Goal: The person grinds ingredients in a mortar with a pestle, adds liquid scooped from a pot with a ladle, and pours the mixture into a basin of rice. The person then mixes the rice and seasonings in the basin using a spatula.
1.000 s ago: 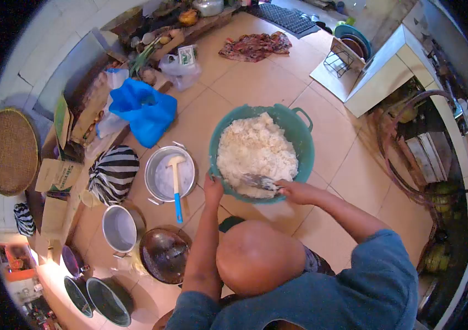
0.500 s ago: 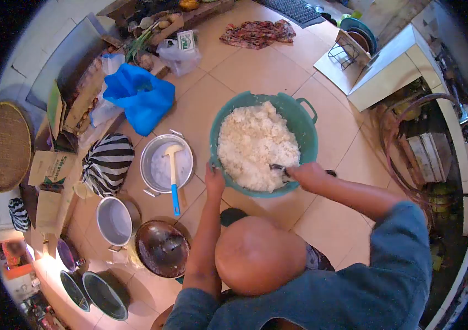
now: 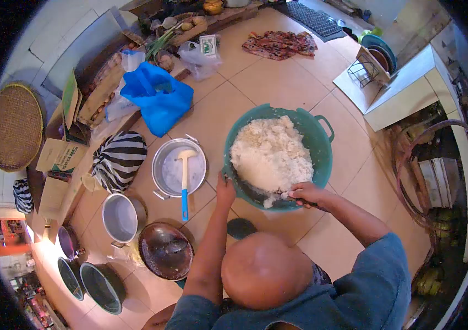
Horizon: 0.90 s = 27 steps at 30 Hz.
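A large green plastic basin (image 3: 324, 159) full of cooked white rice (image 3: 272, 148) stands on the tiled floor. My left hand (image 3: 226, 190) is closed on the basin's near-left edge, where its other handle would be; the fingers partly hide it. At the near-right side my right hand (image 3: 306, 193) grips a dark-handled spoon (image 3: 315, 205). The spoon's head is low in the rice at the near wall, with rice clinging to it, so its shape is hard to make out. Dark green basin bottom shows beside it.
Left of the basin are a metal pot (image 3: 203, 170) with a blue-handled spatula (image 3: 185, 187), another pot (image 3: 119, 217) and a dark wok (image 3: 166, 250). A blue bag (image 3: 159, 107) and striped bundle (image 3: 119, 162) lie farther left. A cabinet (image 3: 404, 99) stands right.
My right hand has drawn the spoon toward the basin's near wall, and rice there has shifted, baring some of the bottom. My left hand keeps its hold. The whole view has shifted slightly.
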Motion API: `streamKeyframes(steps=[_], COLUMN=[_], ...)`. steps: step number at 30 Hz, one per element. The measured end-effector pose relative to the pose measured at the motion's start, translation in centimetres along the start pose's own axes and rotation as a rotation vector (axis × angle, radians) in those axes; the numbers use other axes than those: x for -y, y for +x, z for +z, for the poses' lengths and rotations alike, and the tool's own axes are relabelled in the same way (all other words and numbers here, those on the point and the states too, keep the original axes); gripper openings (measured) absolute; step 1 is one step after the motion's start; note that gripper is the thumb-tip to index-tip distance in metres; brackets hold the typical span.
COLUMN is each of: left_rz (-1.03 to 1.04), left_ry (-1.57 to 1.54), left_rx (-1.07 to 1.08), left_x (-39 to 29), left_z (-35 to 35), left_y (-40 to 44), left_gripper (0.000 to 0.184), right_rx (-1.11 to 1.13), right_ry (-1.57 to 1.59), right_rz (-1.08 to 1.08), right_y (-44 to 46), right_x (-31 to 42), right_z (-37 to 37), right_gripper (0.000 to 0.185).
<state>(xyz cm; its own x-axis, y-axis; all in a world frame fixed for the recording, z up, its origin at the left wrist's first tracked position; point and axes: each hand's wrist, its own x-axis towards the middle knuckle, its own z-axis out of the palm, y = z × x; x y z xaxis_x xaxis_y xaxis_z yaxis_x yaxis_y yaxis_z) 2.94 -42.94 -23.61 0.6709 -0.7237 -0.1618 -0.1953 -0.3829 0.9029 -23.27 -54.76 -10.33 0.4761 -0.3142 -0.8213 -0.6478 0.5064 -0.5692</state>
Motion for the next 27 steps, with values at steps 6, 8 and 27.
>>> streamKeyframes(steps=[6, 8, 27], left_rz=[0.043, -0.01, 0.052], left_ry=[0.011, -0.053, -0.096], left_rx=[0.029, 0.086, 0.008], left_x=[-1.0, -2.0, -0.1], left_z=[-0.5, -0.6, 0.1], left_y=[-0.3, 0.1, 0.5], left_gripper=[0.041, 0.041, 0.038], right_rx=[-0.002, -0.156, -0.397], right_ry=[0.095, -0.162, -0.765], right_rz=[-0.036, -0.16, -0.391], right_y=[-2.1, -3.5, 3.8], right_x=[2.0, 1.9, -2.1], right_z=[-2.9, -2.7, 1.6], right_gripper=[0.029, 0.033, 0.039])
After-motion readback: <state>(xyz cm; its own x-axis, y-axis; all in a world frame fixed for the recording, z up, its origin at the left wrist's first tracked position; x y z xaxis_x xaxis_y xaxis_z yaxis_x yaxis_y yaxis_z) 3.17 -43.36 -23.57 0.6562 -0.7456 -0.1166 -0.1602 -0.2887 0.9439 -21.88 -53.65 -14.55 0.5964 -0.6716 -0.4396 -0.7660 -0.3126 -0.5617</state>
